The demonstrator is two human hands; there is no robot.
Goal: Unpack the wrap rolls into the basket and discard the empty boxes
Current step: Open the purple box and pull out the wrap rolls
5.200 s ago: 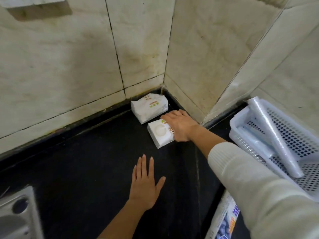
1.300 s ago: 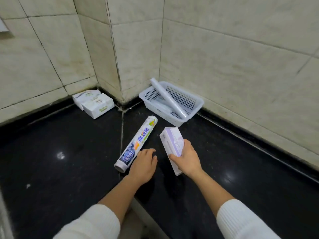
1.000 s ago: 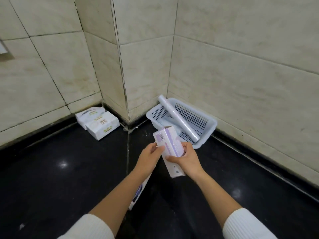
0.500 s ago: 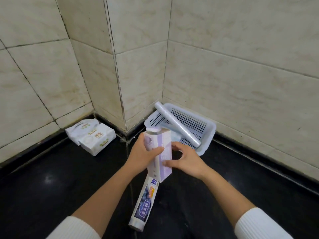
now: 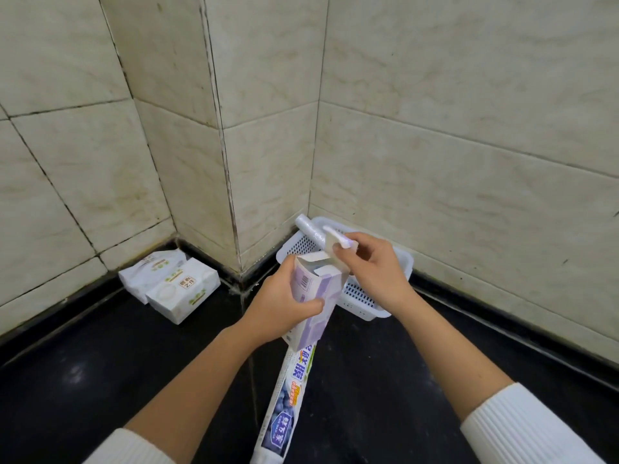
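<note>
While our left hand grips the purple-and-white cardboard box above the black tabletop, our right hand pinches its open flap before the white perforated plastic basket.

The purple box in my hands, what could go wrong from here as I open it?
The left hand holds the purple box tilted while the right hand pulls its top flap; the flap may tear. The basket already holds a clear roll propped on its rim; another could knock it out. The printed roll lying below could get bumped.

Glossy black counter, perforated plastic basket
</note>
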